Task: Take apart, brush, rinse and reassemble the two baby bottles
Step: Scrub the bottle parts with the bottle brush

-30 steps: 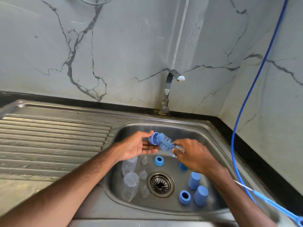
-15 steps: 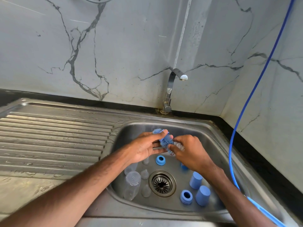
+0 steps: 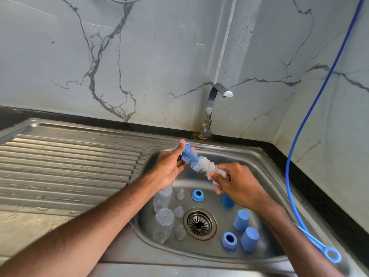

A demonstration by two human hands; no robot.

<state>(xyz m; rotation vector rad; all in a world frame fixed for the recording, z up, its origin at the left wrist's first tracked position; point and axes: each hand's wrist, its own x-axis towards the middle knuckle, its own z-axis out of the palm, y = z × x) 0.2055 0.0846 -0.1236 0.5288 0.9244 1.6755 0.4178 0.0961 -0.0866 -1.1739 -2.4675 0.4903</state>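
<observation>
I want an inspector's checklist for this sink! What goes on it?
Surface: steel sink, wet draining board on its left.
Job's things: two clear bottles, three teats, two blue rings and blue caps sit in the basin.
Clutter: nothing seen.
Hands: left hand holds a blue bottle part; right hand grips the brush by its white bristles, blue tip at that part.
Cables: blue cord hangs from top right, ending in a loop by the right forearm.
Surroundings: tap, no water seen running; marble-look wall.
</observation>
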